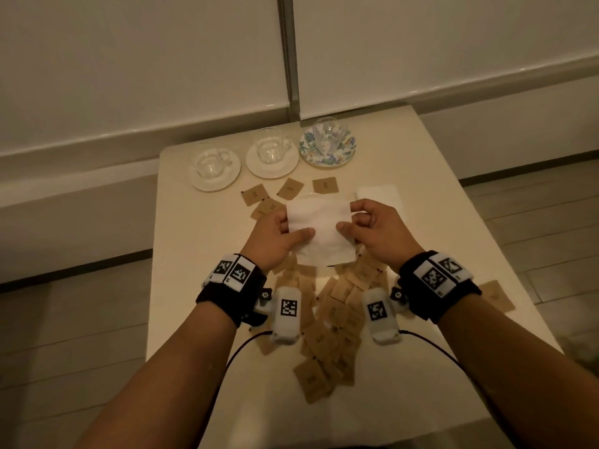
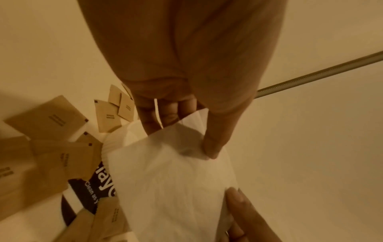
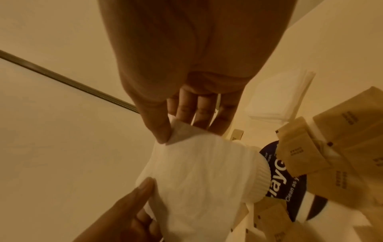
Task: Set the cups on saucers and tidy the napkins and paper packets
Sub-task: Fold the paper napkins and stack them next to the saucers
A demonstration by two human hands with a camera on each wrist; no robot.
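The left hand (image 1: pixel 278 236) and right hand (image 1: pixel 377 233) pinch a white napkin (image 1: pixel 319 233) by its side edges above the desk (image 1: pixel 437 202). Brown packets (image 1: pixel 337 319) lie scattered beneath. Three glass cups (image 1: pixel 270 147) stand on saucers (image 1: pixel 272 166). The wrist views show a printed paper plate (image 2: pixel 91 185).

white napkin (image 1: pixel 319 233), brown packets (image 1: pixel 337 314), floral saucer (image 1: pixel 348 150), cream table (image 1: pixel 194 286)

Head view high, facing down the table (image 1: pixel 421 176), wrist views close underneath — both sharing the napkin (image 2: pixel 176 188).
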